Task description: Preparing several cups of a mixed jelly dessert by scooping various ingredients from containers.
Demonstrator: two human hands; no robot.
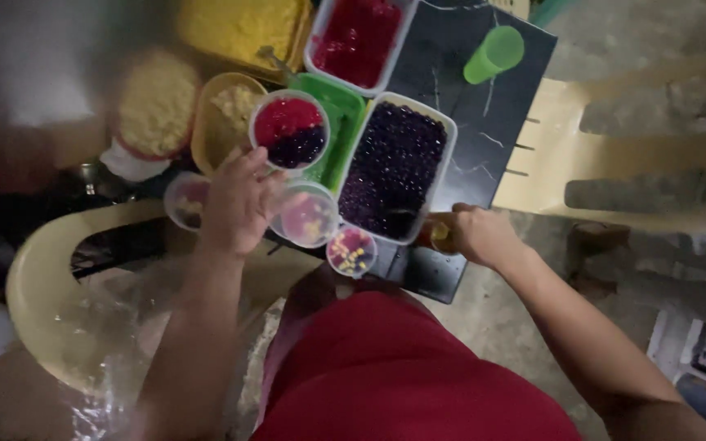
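Observation:
My left hand (239, 200) reaches over a cluster of clear plastic cups and rests on or beside a cup with pink and yellow filling (307, 216). Another filled cup (351, 250) stands nearer me, and one more (185, 199) sits left of the hand. A cup of red and dark jelly (289, 131) stands just beyond my fingers. My right hand (477, 233) grips an orange-yellow handle (439, 233) at the near end of a white tub of dark purple pearls (396, 164); its other end is lost in the pearls.
A white tub of red jelly (357, 37), a yellow bowl (226, 110), a green tray (338, 122), a round bowl of yellow food (157, 102) and a green cup (493, 54) crowd the small dark table (484, 114). Cream plastic chairs stand at right (631, 155) and left (34, 278).

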